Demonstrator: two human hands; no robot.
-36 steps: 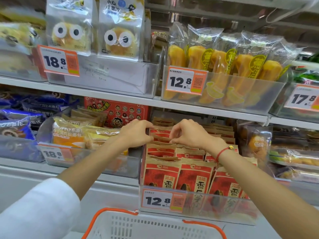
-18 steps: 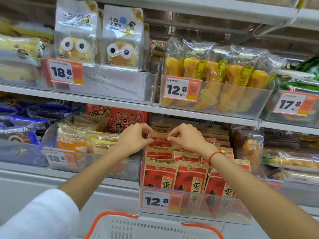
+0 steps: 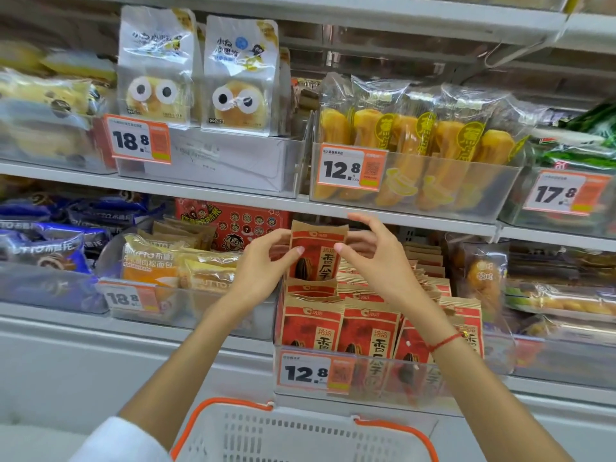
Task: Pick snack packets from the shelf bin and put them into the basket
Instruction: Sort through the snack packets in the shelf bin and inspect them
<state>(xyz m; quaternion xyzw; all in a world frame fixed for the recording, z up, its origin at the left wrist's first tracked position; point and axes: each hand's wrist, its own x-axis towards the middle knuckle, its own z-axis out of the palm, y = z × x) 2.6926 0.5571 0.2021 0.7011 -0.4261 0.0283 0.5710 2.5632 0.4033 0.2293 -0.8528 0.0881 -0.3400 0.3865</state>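
A red and brown snack packet [image 3: 316, 258] is raised upright above the clear shelf bin [image 3: 376, 381], which holds several rows of the same packets behind a 12.8 price tag. My left hand [image 3: 263, 271] pinches the packet's left edge, thumb on the front. On the right edge my right hand [image 3: 376, 261] holds it with the thumb in front and fingers behind, the index finger lifted clear. The white basket [image 3: 300, 438] with its orange rim sits directly below the bin at the bottom of the view; only its near part shows.
The upper shelf edge [image 3: 400, 218] runs just above the lifted packet. A bin of yellow bread packs [image 3: 173, 268] stands to the left and another clear bin of pastries [image 3: 480, 278] to the right. A red box [image 3: 233, 221] stands behind my left hand.
Both hands were down on the packet tops in the bin. Now they have drawn one packet up out of the rows, and it stands free above the others.
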